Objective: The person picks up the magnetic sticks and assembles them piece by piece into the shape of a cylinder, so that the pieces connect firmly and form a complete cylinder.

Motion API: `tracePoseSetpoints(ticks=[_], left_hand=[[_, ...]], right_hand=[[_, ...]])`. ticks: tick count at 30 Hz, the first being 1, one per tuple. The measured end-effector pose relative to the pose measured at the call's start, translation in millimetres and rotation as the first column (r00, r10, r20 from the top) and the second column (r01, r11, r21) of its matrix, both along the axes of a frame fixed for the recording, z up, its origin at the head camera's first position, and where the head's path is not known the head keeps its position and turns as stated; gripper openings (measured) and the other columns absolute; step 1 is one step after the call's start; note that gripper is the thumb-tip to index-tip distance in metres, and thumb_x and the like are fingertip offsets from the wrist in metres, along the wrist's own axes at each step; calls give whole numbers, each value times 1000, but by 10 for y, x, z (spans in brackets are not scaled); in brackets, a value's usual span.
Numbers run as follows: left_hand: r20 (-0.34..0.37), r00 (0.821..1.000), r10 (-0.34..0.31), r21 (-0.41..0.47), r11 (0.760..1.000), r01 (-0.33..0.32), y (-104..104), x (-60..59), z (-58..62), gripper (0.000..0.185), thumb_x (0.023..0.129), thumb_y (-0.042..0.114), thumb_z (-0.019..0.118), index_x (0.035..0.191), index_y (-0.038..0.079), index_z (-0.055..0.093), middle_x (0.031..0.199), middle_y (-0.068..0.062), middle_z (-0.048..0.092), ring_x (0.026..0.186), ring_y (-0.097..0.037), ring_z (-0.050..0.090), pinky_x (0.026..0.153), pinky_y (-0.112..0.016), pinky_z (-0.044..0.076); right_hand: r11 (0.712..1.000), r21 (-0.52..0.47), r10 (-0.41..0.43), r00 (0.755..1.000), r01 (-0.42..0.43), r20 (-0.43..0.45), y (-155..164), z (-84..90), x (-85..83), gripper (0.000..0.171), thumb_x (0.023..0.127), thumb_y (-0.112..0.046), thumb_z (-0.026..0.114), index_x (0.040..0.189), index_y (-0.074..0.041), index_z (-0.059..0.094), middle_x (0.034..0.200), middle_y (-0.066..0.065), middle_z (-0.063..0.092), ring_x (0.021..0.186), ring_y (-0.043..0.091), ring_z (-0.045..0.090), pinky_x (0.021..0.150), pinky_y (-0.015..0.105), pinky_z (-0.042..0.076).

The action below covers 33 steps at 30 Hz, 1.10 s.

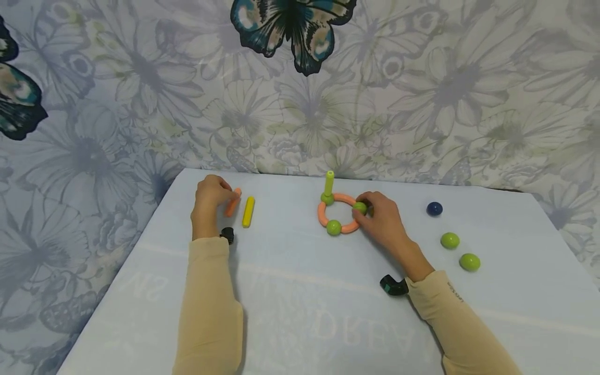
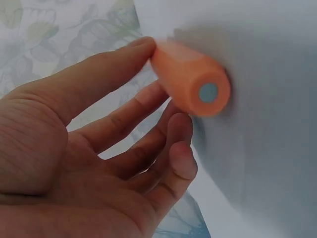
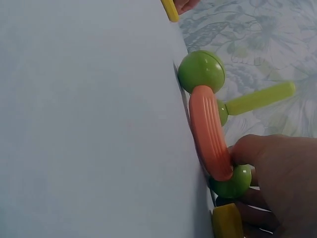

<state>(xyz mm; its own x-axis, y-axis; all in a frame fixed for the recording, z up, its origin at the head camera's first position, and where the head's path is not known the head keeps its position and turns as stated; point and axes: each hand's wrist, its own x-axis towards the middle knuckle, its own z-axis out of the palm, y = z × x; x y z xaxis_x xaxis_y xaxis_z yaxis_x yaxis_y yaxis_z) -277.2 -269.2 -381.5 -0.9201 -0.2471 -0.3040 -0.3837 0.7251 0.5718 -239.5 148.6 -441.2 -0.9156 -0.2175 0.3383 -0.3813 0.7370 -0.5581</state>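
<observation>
My left hand (image 1: 212,194) pinches an orange magnetic rod (image 2: 185,74) between thumb and fingertips at one end. Its other end, with a grey disc, points at the left wrist camera. Beside it lies a yellow rod (image 1: 248,212). A ring of curved orange pieces (image 3: 209,131) joined by green balls (image 1: 334,227) lies on the table. From its far ball a lime-green rod (image 1: 329,183) stands up. My right hand (image 1: 385,219) grips the green ball (image 3: 233,182) on the ring's right side. By its lower fingers, the right wrist view shows a yellow block-like end (image 3: 228,220).
To the right lie a dark blue ball (image 1: 434,209) and two loose green balls (image 1: 450,240). The white table (image 1: 290,291) ends at the back against a flowered wall covering (image 1: 300,120).
</observation>
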Motion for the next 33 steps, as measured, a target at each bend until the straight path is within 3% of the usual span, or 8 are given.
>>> tracePoseSetpoints(ticks=[4, 11, 21, 25, 28, 30, 33], left_hand=[[-2, 1000, -6, -12, 1000, 6, -30, -3, -59, 32, 93, 17, 76, 116, -2, 66, 114, -19, 62, 105, -35, 56, 94, -49, 51], [-102, 994, 44, -21, 999, -46, -43, -17, -95, 28, 94, 23, 75, 107, -1, 69, 106, -17, 64, 96, -34, 58, 86, -45, 51], [-236, 970, 58, 68, 997, -43, 12, -32, -52, 24, 93, 16, 74, 111, 1, 68, 113, -19, 67, 108, -35, 57, 92, -47, 51], [-272, 961, 50, 116, 993, -19, 52, -49, -27, 22, 93, 15, 75, 110, 2, 68, 109, -17, 68, 103, -33, 58, 86, -43, 52], [-310, 950, 31, 129, 992, 10, 82, -57, -13, 21, 92, 13, 75, 108, 1, 69, 103, -15, 68, 95, -30, 60, 80, -38, 52], [-348, 937, -1, 125, 991, 48, 105, -61, 6, 20, 91, 11, 75, 107, 0, 70, 101, -16, 68, 92, -29, 61, 78, -37, 51], [-393, 918, -56, 115, 987, 110, 153, -69, 42, 21, 92, 11, 74, 107, -2, 70, 101, -18, 69, 88, -28, 62, 79, -36, 51]], right_hand=[[999, 33, -13, 1000, 13, -9, -34, 33, 24, 24, 94, -20, 78, 109, -3, 71, 99, 12, 70, 83, 27, 61, 76, 40, 48], [997, 74, -35, 999, 36, -24, -96, 103, 48, 20, 95, -26, 77, 93, -8, 69, 78, 5, 68, 70, 23, 60, 67, 38, 49], [992, 119, -54, 998, 51, 19, -129, 120, 71, 27, 98, -28, 74, 79, -9, 71, 63, 1, 61, 58, 20, 54, 57, 33, 42], [997, 83, -2, 1000, 2, -5, -105, 106, 43, 8, 97, -10, 69, 94, -7, 75, 84, 7, 72, 76, 25, 65, 70, 41, 53], [991, 24, 127, 991, -128, 33, -32, 106, 2, 33, 93, 11, 58, 113, -8, 76, 117, 12, 74, 110, 30, 69, 91, 48, 57], [972, -1, 232, 967, -233, 109, 39, 120, -22, 50, 89, 18, 52, 124, -10, 75, 136, 13, 67, 127, 34, 63, 101, 53, 55], [941, -9, 331, 911, -339, 247, 133, 173, -35, 58, 85, 18, 59, 135, -10, 71, 150, 14, 58, 138, 38, 56, 107, 57, 51]])
